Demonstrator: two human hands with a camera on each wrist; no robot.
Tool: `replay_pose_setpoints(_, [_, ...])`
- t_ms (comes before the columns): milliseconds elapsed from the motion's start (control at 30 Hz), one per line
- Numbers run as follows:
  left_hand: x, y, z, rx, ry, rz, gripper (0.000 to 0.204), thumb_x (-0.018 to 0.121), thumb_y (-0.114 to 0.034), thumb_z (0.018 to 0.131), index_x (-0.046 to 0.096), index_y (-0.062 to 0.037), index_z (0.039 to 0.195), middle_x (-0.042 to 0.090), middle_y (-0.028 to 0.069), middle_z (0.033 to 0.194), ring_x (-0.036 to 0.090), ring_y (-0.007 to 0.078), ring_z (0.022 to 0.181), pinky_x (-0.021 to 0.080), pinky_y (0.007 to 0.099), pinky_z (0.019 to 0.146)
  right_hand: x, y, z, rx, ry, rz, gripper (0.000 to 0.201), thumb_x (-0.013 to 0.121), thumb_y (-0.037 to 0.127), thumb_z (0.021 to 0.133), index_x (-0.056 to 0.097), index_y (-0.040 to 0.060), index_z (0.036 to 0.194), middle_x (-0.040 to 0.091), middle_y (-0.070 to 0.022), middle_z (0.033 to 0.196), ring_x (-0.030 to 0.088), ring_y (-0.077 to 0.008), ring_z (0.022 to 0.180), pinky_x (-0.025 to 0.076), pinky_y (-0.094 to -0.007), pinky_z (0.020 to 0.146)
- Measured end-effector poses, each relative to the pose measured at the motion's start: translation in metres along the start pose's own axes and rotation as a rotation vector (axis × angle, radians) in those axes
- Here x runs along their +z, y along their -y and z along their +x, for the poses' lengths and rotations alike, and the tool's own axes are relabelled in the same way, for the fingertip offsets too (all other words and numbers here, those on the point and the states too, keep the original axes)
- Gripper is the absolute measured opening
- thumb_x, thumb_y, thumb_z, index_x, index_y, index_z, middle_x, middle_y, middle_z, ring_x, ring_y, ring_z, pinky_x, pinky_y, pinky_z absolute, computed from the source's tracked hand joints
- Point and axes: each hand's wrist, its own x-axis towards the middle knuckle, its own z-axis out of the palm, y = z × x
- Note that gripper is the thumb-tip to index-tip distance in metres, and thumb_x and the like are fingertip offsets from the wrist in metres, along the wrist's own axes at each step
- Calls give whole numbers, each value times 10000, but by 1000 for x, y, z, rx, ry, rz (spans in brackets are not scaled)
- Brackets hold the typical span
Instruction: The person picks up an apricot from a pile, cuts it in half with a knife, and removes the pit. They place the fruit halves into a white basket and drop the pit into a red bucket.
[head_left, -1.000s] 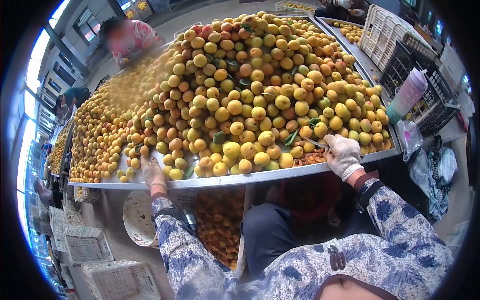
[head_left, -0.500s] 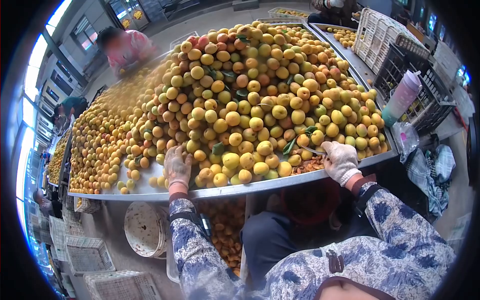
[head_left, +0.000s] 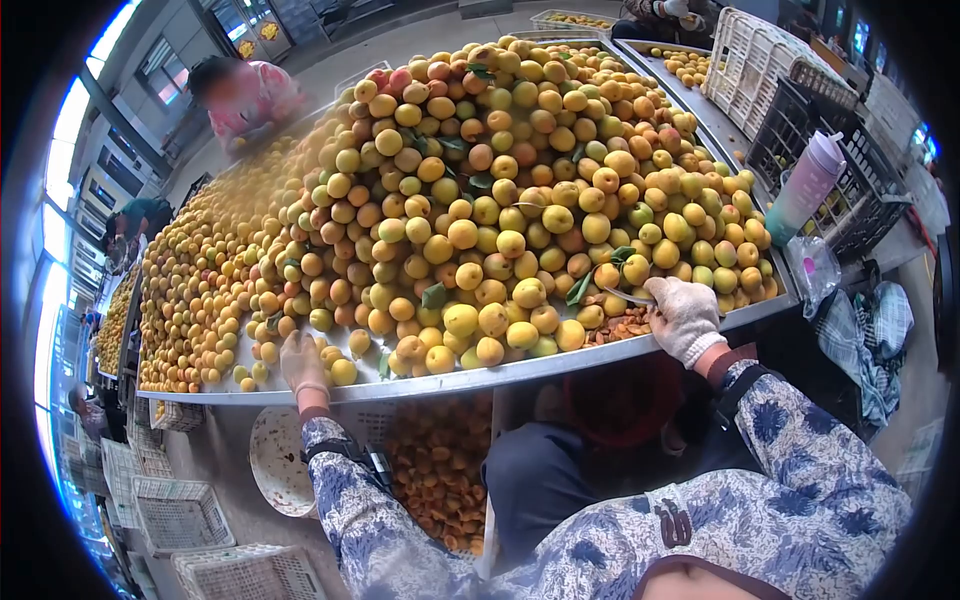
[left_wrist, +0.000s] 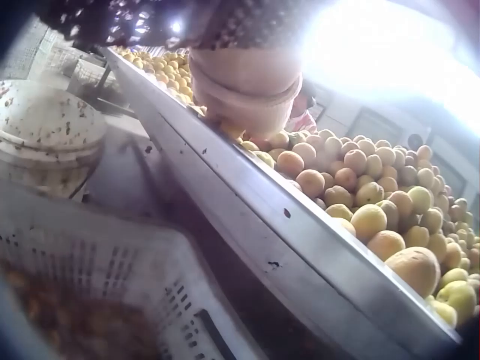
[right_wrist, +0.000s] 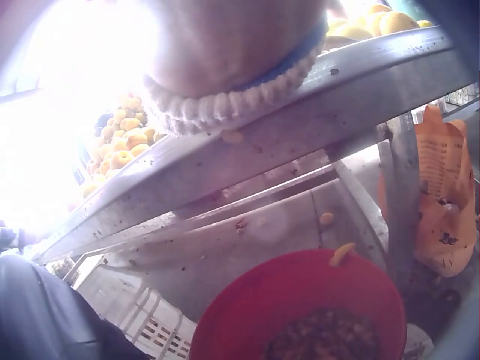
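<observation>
My left hand [head_left: 303,365], in a thin pale glove, is at the front rim of the metal table [head_left: 470,382], fingers reaching over the surface. A few loose apricots [head_left: 343,372] lie right beside it. In the left wrist view the wrist and cuff hide its fingers. My right hand [head_left: 687,318], in a white knitted glove, grips a tool with a thin curved metal blade [head_left: 628,297] that points left; its handle is hidden in the fist. Beneath the blade sits a small heap of brown apricot pits [head_left: 622,326]. A large mound of apricots [head_left: 500,210] rises behind both hands.
Under the table are a white crate [left_wrist: 172,262] of halved apricots [head_left: 440,460] and a red basin [right_wrist: 240,300] with pits. White buckets [head_left: 280,460] stand at left. A tumbler [head_left: 805,185] and black crate [head_left: 850,200] are at right. Another person [head_left: 250,95] works across.
My left hand went right to the mound's lower edge, then came back left, with loose apricots now beside it. My right hand stays by the pits, still gripping the curved blade tool.
</observation>
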Motion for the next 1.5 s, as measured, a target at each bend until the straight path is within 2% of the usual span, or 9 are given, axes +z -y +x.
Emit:
replay_pose_setpoints(100, [26, 20, 15, -82, -80, -450, 340, 602, -191, 910, 648, -17, 1197, 674, 183, 1135, 630, 337, 1046, 456, 390, 987, 0, 1, 0, 8, 6, 0, 213, 689, 155, 727, 613, 125, 925, 662, -102, 827, 670, -313, 795, 514, -450, 676])
replay_pose_setpoints(200, [0, -58, -26, 533, -55, 296, 309, 648, -227, 849, 693, -63, 1108, 680, 112, 1149, 617, 278, 1075, 414, 395, 1038, 2, 0, 0, 12, -13, 8, 221, 694, 155, 719, 618, 127, 925, 660, -101, 818, 668, -314, 794, 512, -447, 678])
replay_pose_setpoints(300, [14, -87, -36, 656, 210, 541, 324, 649, -257, 840, 683, -109, 1126, 667, 91, 1142, 577, 238, 1143, 345, 437, 1091, 2, 0, 0, -5, -56, 19, 223, 697, 155, 712, 623, 128, 921, 657, -101, 811, 666, -315, 787, 509, -447, 677])
replay_pose_setpoints(567, [10, -116, -37, 540, 392, 838, 416, 685, -276, 804, 647, -138, 1195, 628, 88, 1135, 545, 265, 1171, 315, 455, 1110, 2, 1, 0, 9, -55, 7, 173, 690, 163, 725, 630, 128, 883, 652, -107, 785, 664, -325, 742, 504, -459, 638])
replay_pose_setpoints(833, [12, -81, -51, 573, 138, 803, 359, 726, -373, 770, 702, -101, 1005, 668, 111, 1064, 566, 297, 1093, 387, 444, 1007, 2, -1, -1, 18, -54, 7, 167, 698, 172, 732, 641, 133, 884, 656, -105, 765, 663, -328, 718, 507, -466, 626])
replay_pose_setpoints(933, [-4, -75, -51, 225, 46, 519, 501, 686, -356, 794, 652, -79, 1211, 652, 111, 1166, 547, 298, 1164, 345, 479, 1074, 4, -1, -1, 26, -56, -13, 169, 703, 179, 731, 646, 134, 883, 658, -103, 761, 665, -324, 719, 510, -465, 629])
replay_pose_setpoints(1067, [-14, -61, -57, 344, 135, 634, 637, 680, -270, 804, 498, -108, 1392, 497, 82, 1425, 425, 266, 1341, 246, 472, 1162, 3, -1, -2, 18, -47, 7, 198, 707, 174, 724, 641, 130, 905, 655, -103, 792, 666, -319, 751, 515, -459, 647])
replay_pose_setpoints(1267, [19, -90, -68, 632, 316, 594, 650, 724, -401, 795, 554, -89, 1339, 477, 76, 1458, 407, 254, 1363, 265, 445, 1141, 5, -1, -3, 19, -89, 16, 204, 702, 142, 718, 649, 136, 915, 660, -107, 799, 664, -323, 751, 521, -450, 658])
replay_pose_setpoints(1500, [16, -107, -73, 385, 226, 821, 435, 626, -372, 877, 668, -71, 1188, 491, 69, 1447, 420, 230, 1353, 177, 481, 1194, 9, -4, -3, 8, -89, 27, 237, 717, 166, 720, 636, 144, 942, 662, -91, 825, 671, -310, 789, 522, -451, 670])
